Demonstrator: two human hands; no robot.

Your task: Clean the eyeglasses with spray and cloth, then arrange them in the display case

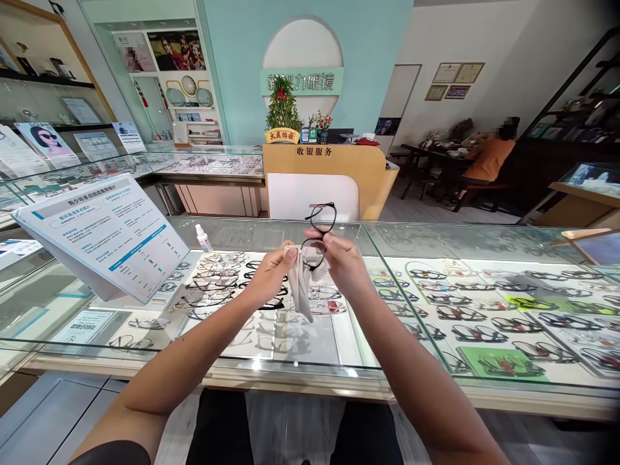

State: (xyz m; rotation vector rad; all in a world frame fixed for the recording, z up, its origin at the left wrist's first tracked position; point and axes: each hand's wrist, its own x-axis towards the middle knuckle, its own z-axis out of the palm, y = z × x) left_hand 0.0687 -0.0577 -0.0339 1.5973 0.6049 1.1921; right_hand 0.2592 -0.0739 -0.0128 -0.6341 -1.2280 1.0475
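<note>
Above the glass counter, my right hand (345, 259) grips a pair of black-framed eyeglasses (323, 218) near the bridge. The glasses are turned on end, one round lens above the other. My left hand (276, 268) is closed on a pale grey cloth (301, 287), which hangs down below the fingers. Part of the cloth lies against the lower lens and behind it. The fingertips of my left hand behind the cloth are partly hidden.
Many eyeglasses (213, 281) lie inside the glass display counter (361, 371). A small white spray bottle (203, 239) and a tilted information board (104, 236) stand on top, to the left. Beyond is a cashier desk (375, 169). A person in orange (489, 158) sits at the back right.
</note>
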